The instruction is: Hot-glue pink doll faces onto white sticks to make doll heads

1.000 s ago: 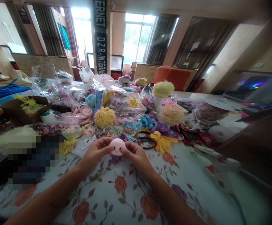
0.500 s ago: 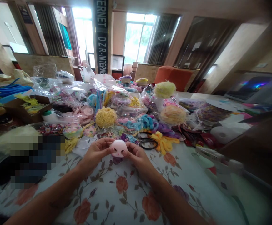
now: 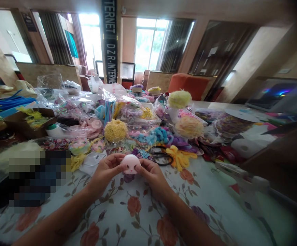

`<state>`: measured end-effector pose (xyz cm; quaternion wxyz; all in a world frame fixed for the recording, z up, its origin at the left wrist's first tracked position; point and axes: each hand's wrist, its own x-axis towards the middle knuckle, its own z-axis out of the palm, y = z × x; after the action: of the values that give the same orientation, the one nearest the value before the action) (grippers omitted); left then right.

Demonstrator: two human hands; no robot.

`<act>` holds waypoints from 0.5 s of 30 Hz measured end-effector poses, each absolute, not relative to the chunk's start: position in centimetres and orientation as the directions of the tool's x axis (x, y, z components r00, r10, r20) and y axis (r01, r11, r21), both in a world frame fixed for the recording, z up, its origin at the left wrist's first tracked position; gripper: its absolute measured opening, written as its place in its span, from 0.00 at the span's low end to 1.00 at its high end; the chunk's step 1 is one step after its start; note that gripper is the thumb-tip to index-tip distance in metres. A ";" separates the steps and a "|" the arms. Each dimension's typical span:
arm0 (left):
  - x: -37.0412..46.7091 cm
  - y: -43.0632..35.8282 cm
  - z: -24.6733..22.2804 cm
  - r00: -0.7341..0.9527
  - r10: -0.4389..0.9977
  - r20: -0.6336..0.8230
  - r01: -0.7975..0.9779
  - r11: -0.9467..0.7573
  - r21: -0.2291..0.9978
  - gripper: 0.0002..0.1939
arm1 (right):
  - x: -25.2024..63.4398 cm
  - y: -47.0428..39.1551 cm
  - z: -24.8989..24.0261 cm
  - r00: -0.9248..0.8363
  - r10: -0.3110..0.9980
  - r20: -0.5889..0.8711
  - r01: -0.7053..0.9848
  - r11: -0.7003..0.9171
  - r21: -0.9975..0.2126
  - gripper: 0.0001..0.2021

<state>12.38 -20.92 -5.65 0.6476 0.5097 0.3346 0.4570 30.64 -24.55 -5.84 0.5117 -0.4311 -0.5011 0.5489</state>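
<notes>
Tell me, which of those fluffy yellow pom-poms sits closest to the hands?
The deep-yellow pom-pom, just beyond the left hand. The peach pom-pom lies farther right, and the pale lime pom-pom sits higher up, farther back on the table.

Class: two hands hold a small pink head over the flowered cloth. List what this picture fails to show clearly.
- Pink doll head: back and underside face away; fingers of left hand and right hand cover its sides.
- Pixelated patch, head view: contents blurred out.
- White glue gun: smeared at the lens edge.

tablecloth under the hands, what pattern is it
The tablecloth is pale with orange-red and purple flowers and leafy vines, shown in the head view.
</notes>
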 end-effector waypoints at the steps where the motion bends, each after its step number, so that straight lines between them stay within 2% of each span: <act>1: 12.4 -20.9 -5.7 0.352 0.935 0.032 -0.249 0.061 0.967 0.16 | 30.5 -24.6 -5.8 -0.097 0.995 0.031 -0.132 0.018 -0.991 0.15; 7: 12.4 -20.8 -6.0 0.383 0.923 0.036 -0.301 0.087 0.950 0.19 | 30.0 -24.7 -5.7 -0.042 0.998 0.041 -0.105 0.037 -0.994 0.16; 12: 12.5 -21.1 -5.6 0.374 0.926 0.059 -0.268 0.047 0.962 0.24 | 30.1 -24.6 -5.5 -0.063 0.990 0.125 -0.145 0.114 -0.983 0.16; 15: 12.5 -21.3 -5.1 0.358 0.932 0.061 -0.253 0.034 0.967 0.25 | 30.3 -24.5 -5.6 -0.059 0.984 0.166 -0.146 0.156 -0.977 0.21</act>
<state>12.55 -21.34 -5.11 0.6405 0.5185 0.3270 0.4625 30.31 -24.47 -5.55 0.5548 -0.4034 -0.5196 0.5094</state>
